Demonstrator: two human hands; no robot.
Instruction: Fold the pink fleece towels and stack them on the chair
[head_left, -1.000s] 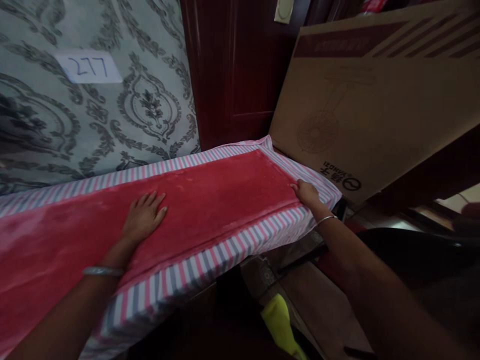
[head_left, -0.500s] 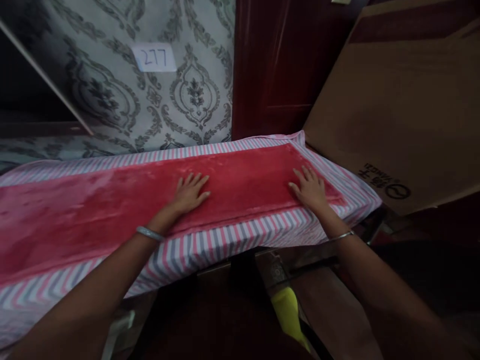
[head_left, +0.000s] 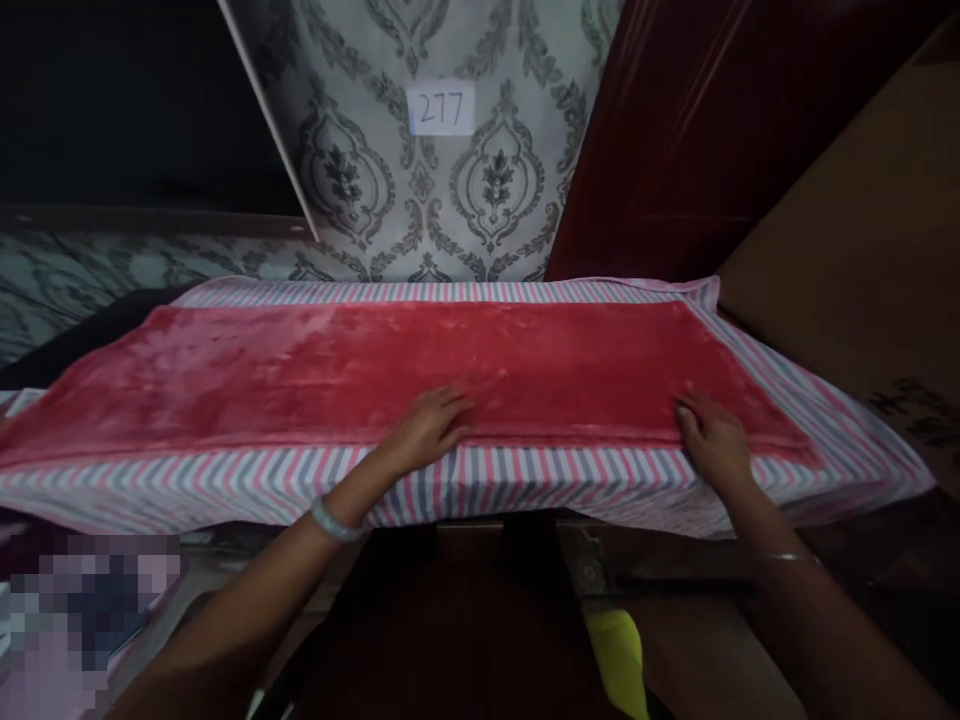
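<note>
A long folded blanket (head_left: 315, 370), red plush with a pink, white and grey striped border, lies across a surface in front of me. My left hand (head_left: 427, 432) rests palm down on its near red edge at the middle, fingers stretched out. My right hand (head_left: 712, 440) lies on the red edge further right, fingers slightly curled against the fabric, holding nothing that I can see. Each wrist wears a thin bangle.
Behind the blanket stands a wall with grey damask wallpaper and a paper label reading 277 (head_left: 441, 108). A dark red wooden door (head_left: 675, 150) and a leaning cardboard box (head_left: 862, 260) are at the right. A yellow object (head_left: 619, 650) lies low near my legs.
The view has swung left, showing the whole blanket. Both hands have slid back from the red middle and far corner to the near edge of the red plush.
</note>
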